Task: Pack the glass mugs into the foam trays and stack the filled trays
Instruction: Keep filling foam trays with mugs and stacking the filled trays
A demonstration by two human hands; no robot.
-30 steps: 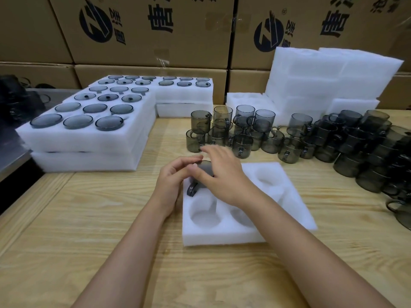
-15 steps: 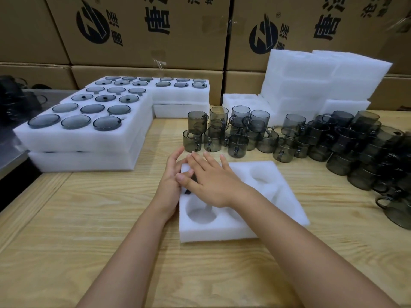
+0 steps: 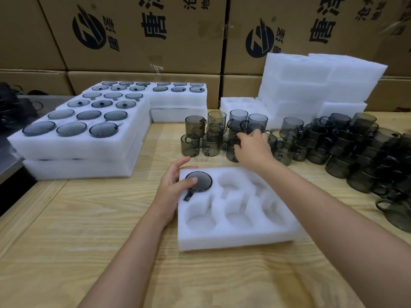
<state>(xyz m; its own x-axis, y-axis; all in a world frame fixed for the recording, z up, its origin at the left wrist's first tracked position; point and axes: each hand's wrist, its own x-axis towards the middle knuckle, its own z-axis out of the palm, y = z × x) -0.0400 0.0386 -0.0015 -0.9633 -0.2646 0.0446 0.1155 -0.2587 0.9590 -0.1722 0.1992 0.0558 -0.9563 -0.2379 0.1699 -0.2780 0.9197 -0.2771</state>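
A white foam tray [image 3: 233, 237] with six pockets lies in front of me on the wooden table. One smoky glass mug [image 3: 199, 181] sits upside down in its far-left pocket, handle toward me. My left hand [image 3: 172, 188] rests at the tray's left edge with its thumb on the mug's base and its fingers relaxed. My right hand [image 3: 253, 148] reaches into the cluster of loose glass mugs [image 3: 213, 138] behind the tray. Its fingers are spread over the mugs there, and I see no mug lifted. The other five pockets hold nothing.
Stacked filled trays [image 3: 77, 150] stand at the left, with more filled trays [image 3: 178, 101] behind them. A pile of empty foam [image 3: 311, 85] sits at the back right, and many more mugs [image 3: 360, 156] crowd the right side. Cardboard boxes [image 3: 144, 34] wall the back.
My right hand left the tray and moved forward to the loose mugs. The mug it was pressing now shows seated in its pocket. My left hand stayed by the tray.
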